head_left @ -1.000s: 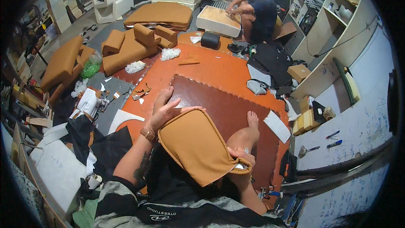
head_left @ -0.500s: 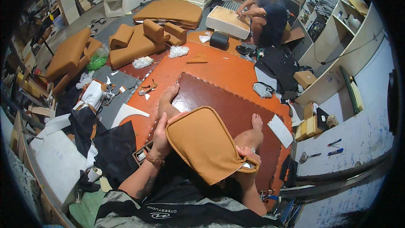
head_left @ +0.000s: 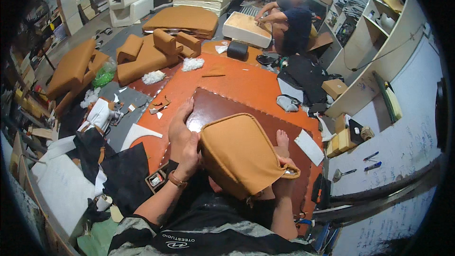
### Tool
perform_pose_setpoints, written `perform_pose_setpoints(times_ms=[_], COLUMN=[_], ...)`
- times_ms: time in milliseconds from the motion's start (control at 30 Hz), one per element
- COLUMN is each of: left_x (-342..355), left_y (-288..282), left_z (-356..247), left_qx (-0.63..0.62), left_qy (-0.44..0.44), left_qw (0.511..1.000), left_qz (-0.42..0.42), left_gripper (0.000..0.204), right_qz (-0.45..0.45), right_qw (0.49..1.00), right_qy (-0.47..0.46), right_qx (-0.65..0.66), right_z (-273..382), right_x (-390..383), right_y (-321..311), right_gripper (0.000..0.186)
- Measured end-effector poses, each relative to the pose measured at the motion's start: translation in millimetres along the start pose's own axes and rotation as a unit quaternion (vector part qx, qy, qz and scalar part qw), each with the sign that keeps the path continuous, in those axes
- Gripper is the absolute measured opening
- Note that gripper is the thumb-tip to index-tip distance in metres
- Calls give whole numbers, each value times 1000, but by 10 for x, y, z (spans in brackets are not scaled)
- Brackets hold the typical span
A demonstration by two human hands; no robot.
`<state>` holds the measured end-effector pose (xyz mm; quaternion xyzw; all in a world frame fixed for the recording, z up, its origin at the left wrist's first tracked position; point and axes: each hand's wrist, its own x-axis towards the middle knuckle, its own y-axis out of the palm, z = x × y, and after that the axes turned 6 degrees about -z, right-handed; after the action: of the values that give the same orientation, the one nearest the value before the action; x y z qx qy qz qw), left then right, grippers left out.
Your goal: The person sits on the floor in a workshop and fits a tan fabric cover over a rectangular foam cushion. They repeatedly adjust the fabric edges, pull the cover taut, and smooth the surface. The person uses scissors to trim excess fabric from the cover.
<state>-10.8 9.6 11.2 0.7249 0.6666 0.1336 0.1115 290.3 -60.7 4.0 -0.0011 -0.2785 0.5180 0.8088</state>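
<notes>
A tan leather cushion cover (head_left: pixel 239 154) with piped edges rises puffed and tilted above my lap. My left hand (head_left: pixel 188 154) grips its left edge, with the fingertips partly hidden against the side. At the lower right corner, my right hand (head_left: pixel 285 160) holds the cover near an opening where a bit of white shows. Most of that hand's fingers are behind the leather.
A brown panel (head_left: pixel 215 102) lies on an orange mat (head_left: pixel 232 73) beneath my legs. Black fabric (head_left: pixel 128 175) and white sheets are at left; tan cushions (head_left: pixel 180 21) stand farther off. A co-worker (head_left: pixel 296 23) crouches over a foam block (head_left: pixel 246 29). Shelving (head_left: pixel 374 52) lines the right.
The cushion cover has shifted slightly right and tipped, showing more of its side. My left hand has moved lower along its edge and turned. The whole view has shifted a little.
</notes>
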Motion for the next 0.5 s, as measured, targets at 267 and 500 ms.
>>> perform_pose_setpoints(times_ms=[267, 500], left_x=[286, 355], left_y=[-147, -39], left_z=[731, 816], left_qx=[310, -126], left_qy=[-18, -166], left_qw=[946, 977], left_qz=[93, -40], left_gripper=[58, 70], right_qz=[-221, -204], right_qw=[829, 816], right_qy=[320, 366], right_qx=[403, 397], right_z=[-1145, -1218], right_x=[-124, -240], right_y=[-302, -333], right_gripper=[42, 29])
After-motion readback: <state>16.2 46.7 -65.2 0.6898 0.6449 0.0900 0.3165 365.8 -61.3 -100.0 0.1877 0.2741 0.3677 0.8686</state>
